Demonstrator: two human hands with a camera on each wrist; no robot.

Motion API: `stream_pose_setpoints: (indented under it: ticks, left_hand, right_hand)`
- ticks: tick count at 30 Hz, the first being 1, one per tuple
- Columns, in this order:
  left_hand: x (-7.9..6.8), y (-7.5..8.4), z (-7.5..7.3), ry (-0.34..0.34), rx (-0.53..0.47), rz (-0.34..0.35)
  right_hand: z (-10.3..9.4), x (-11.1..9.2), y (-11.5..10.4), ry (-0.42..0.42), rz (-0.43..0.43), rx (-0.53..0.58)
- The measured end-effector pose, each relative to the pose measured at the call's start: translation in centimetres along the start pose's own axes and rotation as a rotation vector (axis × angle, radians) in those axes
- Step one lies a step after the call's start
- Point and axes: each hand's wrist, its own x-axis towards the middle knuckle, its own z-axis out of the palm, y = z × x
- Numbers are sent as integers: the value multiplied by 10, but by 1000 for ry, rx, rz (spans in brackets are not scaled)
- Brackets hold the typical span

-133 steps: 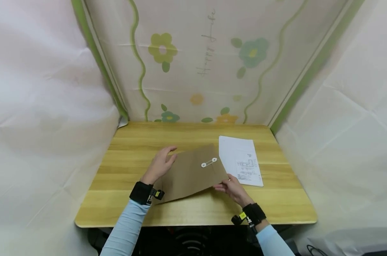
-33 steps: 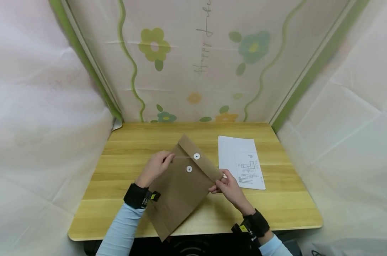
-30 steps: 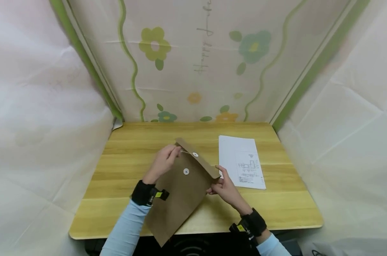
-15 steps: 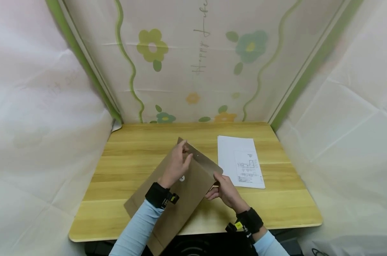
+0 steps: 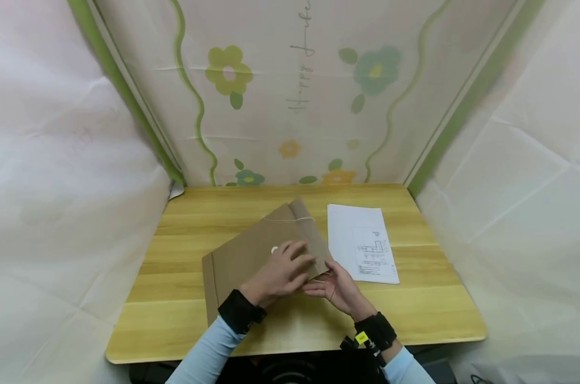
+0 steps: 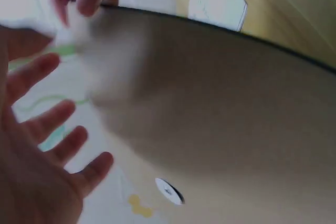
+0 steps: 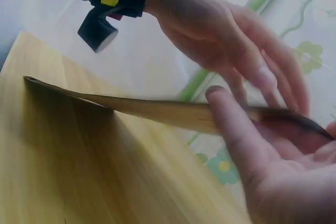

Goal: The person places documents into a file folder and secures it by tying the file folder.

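A brown string-tie envelope lies slanted in front of me, raised off the table at its right end. Its flap is turned outward, and a thin string lies loosely across the upper part. One white button shows beside my left hand, which hovers over the flap end; in the left wrist view its fingers are spread and hold nothing. My right hand grips the envelope's lower right corner, thumb on top and fingers beneath, as the right wrist view shows the envelope's edge.
A stack of white printed sheets lies just right of the envelope. The wooden table ends at its front edge near my forearms. Pale fabric walls stand behind and at both sides.
The flap has been turned outward over the last second. My left hand has let go of the string and moved down to the right, near my right hand. The envelope has rotated clockwise.
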Motion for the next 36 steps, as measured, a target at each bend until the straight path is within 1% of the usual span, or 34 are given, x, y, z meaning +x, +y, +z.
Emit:
stream_pose_setpoints:
  ticks: [2,4,5,10,12,14,17,20,22,24,25,27,29,30,33,34,36]
  left_hand:
    - [1,6,1,-67,15,10]
    - [1,9,0,-99,49,12]
    - [1,10,-1,-111,70,12]
    - [-1,14,-6,-175,184,44]
    - [-3,15,-8,-203,225,55]
    - [-4,17,-9,-206,263,56]
    - [-5,19,-11,-180,314,45]
    - [-6,22,-12,-156,347,41]
    - [-7,24,-11,-164,367,47]
    - [-7,26,-11,-180,396,44]
    - [-6,26,-11,-189,412,39]
    - [-7,26,-12,-197,442,28]
    - [-7,24,-14,-188,462,17]
    - [-8,24,-15,-179,465,16]
    - [-10,22,-20,-140,467,25]
    - [-10,21,-21,-126,465,27]
    - [-12,21,-23,-106,461,28]
  right_hand:
    - [1,1,1,-2,-16,-53]
    - [2,2,3,3,-28,-117]
    - [2,2,3,18,-27,-145]
    - [-3,6,2,145,-11,-268]
    - [-8,9,0,201,-8,-292]
    - [-11,12,-3,247,-12,-304]
    - [-15,16,-8,280,-16,-300]
    - [-17,16,-11,248,-8,-300]
    - [-19,16,-14,214,14,-302]
    - [-26,16,-19,189,32,-307]
    - [-31,17,-23,187,37,-315]
    - [-42,20,-34,216,45,-368]
    - [-60,24,-47,294,30,-472]
    - [-71,26,-53,348,23,-549]
    - [-110,29,-71,531,17,-874]
    - [-127,29,-74,608,23,-987]
    - [-154,25,-82,734,63,-1204]
